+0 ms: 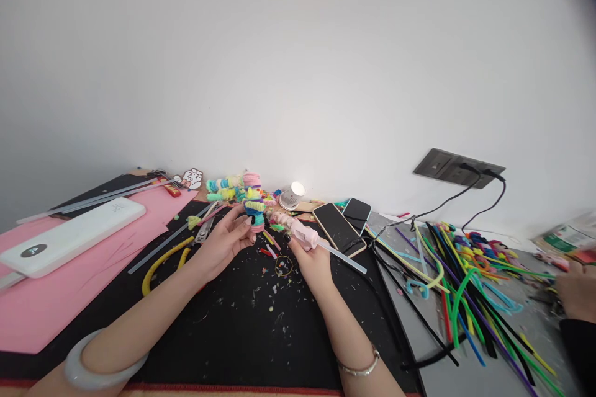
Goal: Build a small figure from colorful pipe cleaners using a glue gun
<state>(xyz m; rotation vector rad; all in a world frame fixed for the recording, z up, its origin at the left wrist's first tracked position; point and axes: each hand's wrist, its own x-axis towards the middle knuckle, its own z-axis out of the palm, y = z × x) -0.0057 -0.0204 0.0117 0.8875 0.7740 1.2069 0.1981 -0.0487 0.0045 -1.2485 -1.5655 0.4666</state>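
Between the fingers of my left hand (233, 232) stands a small figure of coiled pipe cleaners (254, 214), banded in pink, blue, teal and yellow. My right hand (311, 260) grips a pale pink hot glue gun (300, 231), and a clear glue stick (343, 257) juts from its rear. The gun's nozzle end points left, close to the figure; whether they touch, I cannot tell. Behind them lie more coiled pipe-cleaner pieces (228, 186) in pastel colours. Yellow-handled pliers (161, 267) rest left of my left hand, partly behind my forearm.
A white power bank (77, 236) lies on pink sheets (69, 301) at left. A paper cup (292, 196) and two phones (339, 228) (357, 216) stand or lie near the wall. At right are loose pipe cleaners (465, 304), cables from a socket (459, 167) and another person's hand (577, 290).
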